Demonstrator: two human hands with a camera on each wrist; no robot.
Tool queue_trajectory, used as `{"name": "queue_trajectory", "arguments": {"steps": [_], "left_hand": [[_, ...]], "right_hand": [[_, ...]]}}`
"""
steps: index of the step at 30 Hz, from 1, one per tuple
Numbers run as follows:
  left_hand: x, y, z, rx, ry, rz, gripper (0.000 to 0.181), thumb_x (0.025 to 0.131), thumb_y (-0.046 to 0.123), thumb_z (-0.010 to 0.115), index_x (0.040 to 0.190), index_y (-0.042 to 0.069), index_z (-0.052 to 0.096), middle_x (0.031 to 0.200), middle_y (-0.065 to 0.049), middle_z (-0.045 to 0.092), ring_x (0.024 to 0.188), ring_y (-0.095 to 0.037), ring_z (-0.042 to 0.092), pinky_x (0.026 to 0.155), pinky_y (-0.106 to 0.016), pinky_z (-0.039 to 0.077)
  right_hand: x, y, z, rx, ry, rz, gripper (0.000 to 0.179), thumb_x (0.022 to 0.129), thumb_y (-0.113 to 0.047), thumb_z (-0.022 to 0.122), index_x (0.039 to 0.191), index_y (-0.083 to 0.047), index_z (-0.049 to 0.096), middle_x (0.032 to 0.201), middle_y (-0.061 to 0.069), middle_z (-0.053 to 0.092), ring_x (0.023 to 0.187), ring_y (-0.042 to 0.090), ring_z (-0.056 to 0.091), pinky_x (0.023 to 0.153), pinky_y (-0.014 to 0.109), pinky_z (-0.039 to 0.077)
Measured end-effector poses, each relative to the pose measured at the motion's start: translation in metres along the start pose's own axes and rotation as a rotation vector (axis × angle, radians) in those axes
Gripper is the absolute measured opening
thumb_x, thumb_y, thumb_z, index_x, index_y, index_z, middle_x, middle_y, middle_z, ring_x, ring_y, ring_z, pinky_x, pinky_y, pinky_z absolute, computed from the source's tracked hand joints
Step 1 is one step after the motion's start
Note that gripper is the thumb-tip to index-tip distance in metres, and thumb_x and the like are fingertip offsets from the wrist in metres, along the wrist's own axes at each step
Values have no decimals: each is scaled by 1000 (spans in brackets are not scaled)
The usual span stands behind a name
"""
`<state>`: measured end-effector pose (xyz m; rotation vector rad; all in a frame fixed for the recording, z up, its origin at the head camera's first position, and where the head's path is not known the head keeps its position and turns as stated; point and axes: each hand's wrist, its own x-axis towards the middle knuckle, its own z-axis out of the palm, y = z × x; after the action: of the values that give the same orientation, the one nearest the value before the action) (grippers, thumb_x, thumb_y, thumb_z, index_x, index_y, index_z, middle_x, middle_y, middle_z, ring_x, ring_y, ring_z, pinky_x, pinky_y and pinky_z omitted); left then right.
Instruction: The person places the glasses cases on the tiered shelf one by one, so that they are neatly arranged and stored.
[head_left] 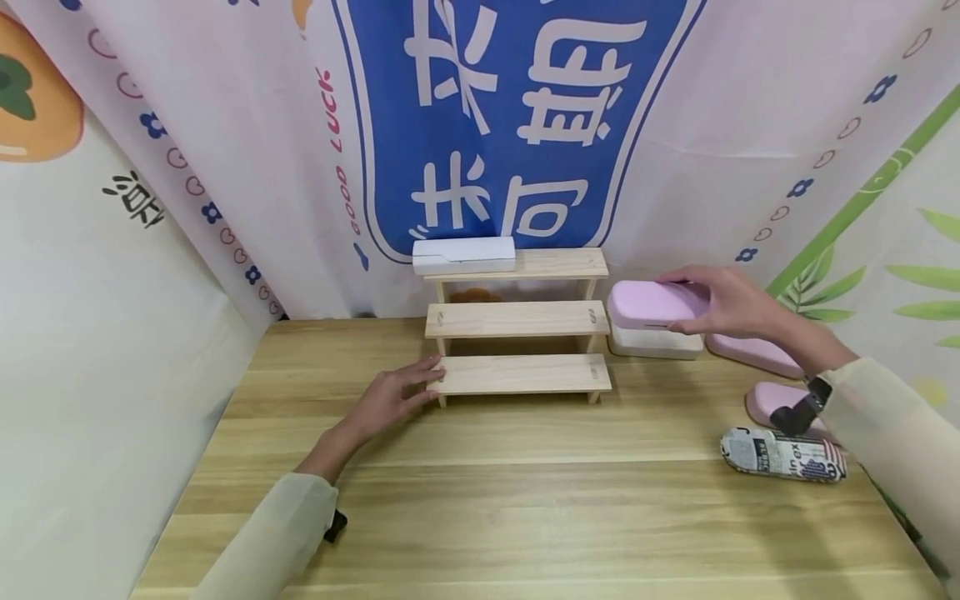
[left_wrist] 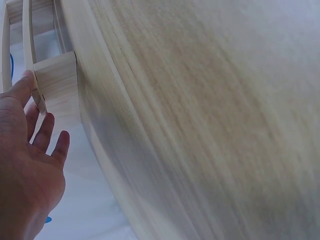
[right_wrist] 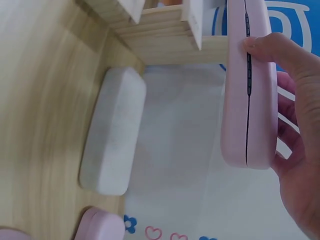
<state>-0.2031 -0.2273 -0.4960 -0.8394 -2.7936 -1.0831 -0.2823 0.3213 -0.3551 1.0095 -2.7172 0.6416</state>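
My right hand (head_left: pixel 723 304) grips a pink glasses case (head_left: pixel 648 302) and holds it raised by the right end of a three-step wooden display rack (head_left: pixel 517 319). In the right wrist view the thumb lies on the case's dark hinge. Below it, a white glasses case (right_wrist: pixel 112 132) lies on the table, apart from the held one. My left hand (head_left: pixel 390 400) holds the left end of the rack's lowest step; in the left wrist view the step's end (left_wrist: pixel 39 100) sits between thumb and fingers. Another white glasses case (head_left: pixel 465 256) lies on the top step, at its left.
Two more pink cases (head_left: pixel 757 352) (head_left: pixel 772 402) lie on the right of the table, partly behind my right arm. In front of them is a newspaper-print case (head_left: pixel 783 455). A printed curtain (head_left: pixel 675 192) hangs close behind the rack. The wooden table (head_left: pixel 487 500) extends toward me.
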Motion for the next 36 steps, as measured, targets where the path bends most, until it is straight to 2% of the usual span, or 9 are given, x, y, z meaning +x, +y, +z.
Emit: {"name": "queue_trajectory", "arguments": {"steps": [4,13,16,24,29,36], "left_hand": [[-1,-1,0,1,8,9,40,99,16,76,138,9,70,158,-11,53,143,-35,53,116,-51,48],[-1,-1,1,-9,11,4,40,99,16,77,137,8,71,157,-11,53,144,-35,53,116,-51,48],[-1,-2,1,-7,13,2,40,99,16,77,138,9,71,158,-10,53,144,-34,53,116,-50,48],[-1,-4,2,-18,18,7,41,99,16,77,138,9,70,158,-9,53,143,-34,53,116,-51,48],[-2,-6,3,-3,29,25,41,99,16,77,138,8,70,157,-10,54,143,-35,54,115,-52,49],[0,-5,3,-5,27,18,40,99,16,77,138,9,71,157,-11,54,142,-34,54,116,-51,48]], "right_hand": [[11,-5,0,10,2,20,71,69,-23,98,133,-7,71,123,14,75,103,25,66,77,33,48],[33,-11,2,67,-27,82,68,73,-20,97,134,-8,70,129,16,73,111,32,67,88,43,52],[40,-12,3,74,-22,74,66,73,-19,97,133,-7,70,129,17,72,112,33,67,89,44,52],[59,-13,4,102,7,43,62,73,-13,96,129,-4,71,125,18,73,110,32,67,88,34,50],[70,-16,6,134,8,57,63,74,-14,96,130,-4,71,127,19,73,110,33,66,88,40,51],[85,-17,15,143,6,69,64,74,-15,95,131,-2,70,129,20,72,112,34,65,90,44,50]]}}
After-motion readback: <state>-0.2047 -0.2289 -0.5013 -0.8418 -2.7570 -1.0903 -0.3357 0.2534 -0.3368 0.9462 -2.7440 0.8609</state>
